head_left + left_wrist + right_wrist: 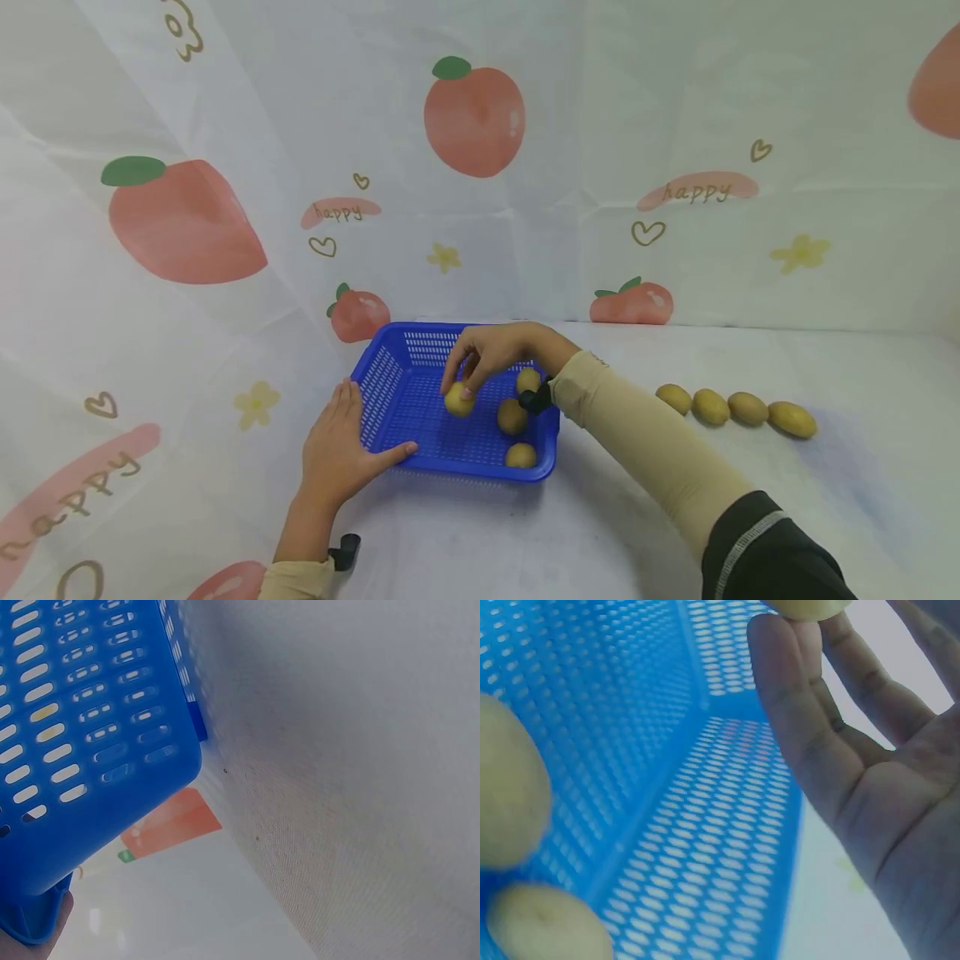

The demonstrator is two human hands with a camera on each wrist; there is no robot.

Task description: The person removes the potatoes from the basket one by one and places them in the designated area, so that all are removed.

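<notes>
Staged recording booth, not a real room: white peach-print "happy" cloth (675,125) drapes backdrop from 9 to 3 o'clock and covers the tabletop (825,500).

The right hand (498,350) reaches into the blue basket (397,400) and pinches a potato (459,401) with its fingertips. Three potatoes (513,416) lie along the basket's right side. The left hand (341,446) rests against the basket's left wall, thumb on the near rim. Four potatoes in a row (738,410) lie on the table (600,517), toward its right edge.
</notes>
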